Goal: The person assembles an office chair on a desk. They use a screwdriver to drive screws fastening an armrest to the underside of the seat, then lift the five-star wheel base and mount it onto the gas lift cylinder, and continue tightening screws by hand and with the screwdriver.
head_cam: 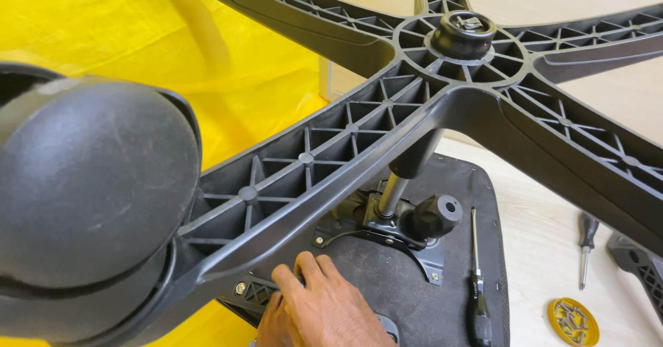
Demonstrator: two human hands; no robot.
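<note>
Right up close, an office chair lies upside down, its black five-star base (414,105) spreading ribbed plastic arms across the view. One caster wheel (90,188) at the end of the nearest arm fills the left side, large and blurred. At the hub, the end of the gas cylinder (463,33) shows as a round black cap with a metal clip in its middle. Below the hub, the metal column (391,194) runs down into the seat mechanism plate (376,240), which is screwed onto the underside of the seat (442,285). A round black tension knob (436,216) sticks out just beside the column.

One hand (321,305) is visible at the lower edge; whether it is the left or the right I cannot tell. It lies palm down on the seat underside, fingers (307,267) together and slightly curled, their tips touching the edge of the mechanism plate near a black ribbed bracket (257,293) held with a brass-coloured screw. It pinches nothing that can be seen. No second hand shows.

A long black-handled screwdriver (476,278) lies on the seat underside to the right of the plate. Further right, on the pale wooden floor (545,250), lie a shorter screwdriver (586,247) and a small yellow dish of screws (572,321). A yellow sheet (103,22) covers the background on the left.
</note>
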